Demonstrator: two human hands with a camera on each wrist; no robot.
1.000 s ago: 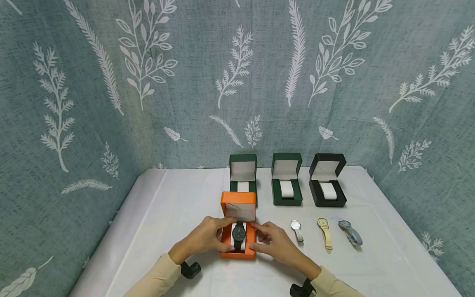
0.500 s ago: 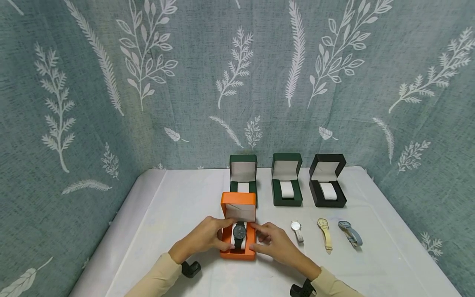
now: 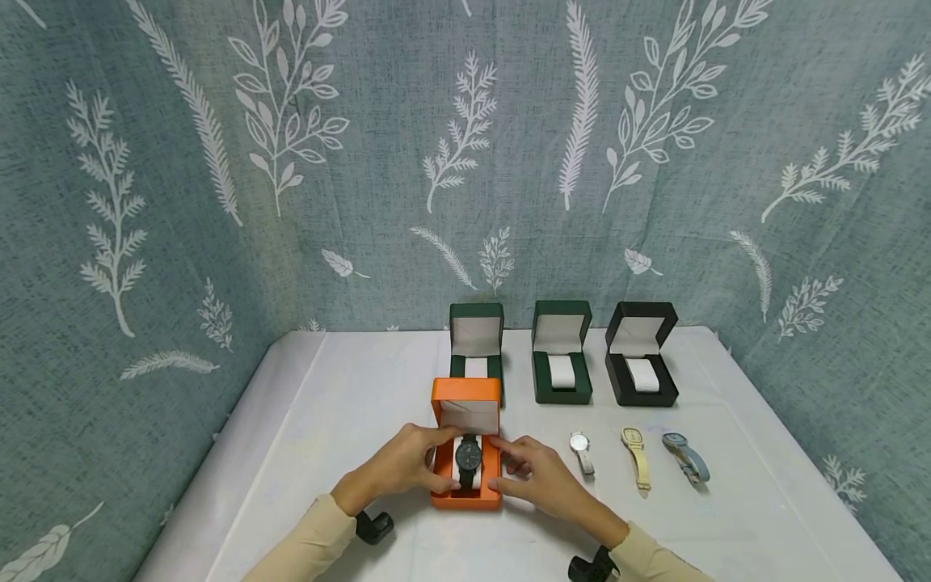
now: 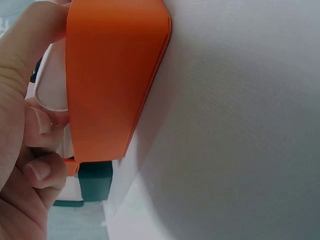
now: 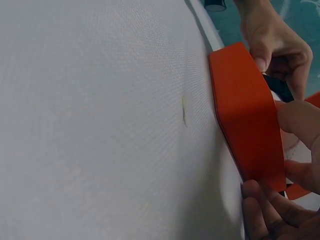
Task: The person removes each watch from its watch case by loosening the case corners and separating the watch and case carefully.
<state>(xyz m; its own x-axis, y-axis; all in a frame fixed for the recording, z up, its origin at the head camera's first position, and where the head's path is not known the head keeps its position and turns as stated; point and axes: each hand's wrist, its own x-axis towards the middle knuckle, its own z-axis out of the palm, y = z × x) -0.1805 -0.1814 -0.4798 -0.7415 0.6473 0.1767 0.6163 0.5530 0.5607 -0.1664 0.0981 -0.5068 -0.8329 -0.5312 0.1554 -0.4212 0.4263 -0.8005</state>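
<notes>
An orange watch box (image 3: 466,503) stands with its lid raised on the white table. Inside it, a black wristwatch (image 3: 469,457) is wrapped round a white cushion (image 4: 52,80). My left hand (image 3: 403,462) reaches over the box's left wall, thumb and forefinger gripping the watch on its cushion at the two ends of the strap. At the right wall, my right hand (image 3: 540,475) holds the box, with thumb and forefinger at the rim. In the right wrist view, some right-hand fingers (image 5: 265,207) lie against the outer side of the box, low near the tabletop.
Behind stand two green watch boxes (image 3: 562,394) and a black one (image 3: 643,398), lids raised, with white cushions. The orange lid partly hides the left green box. To the right lie a silver watch (image 3: 581,449), a gold watch (image 3: 636,457) and a blue watch (image 3: 685,456).
The black watch and its cushion shift very slightly in the orange box. Both hands stay in practically the same place.
</notes>
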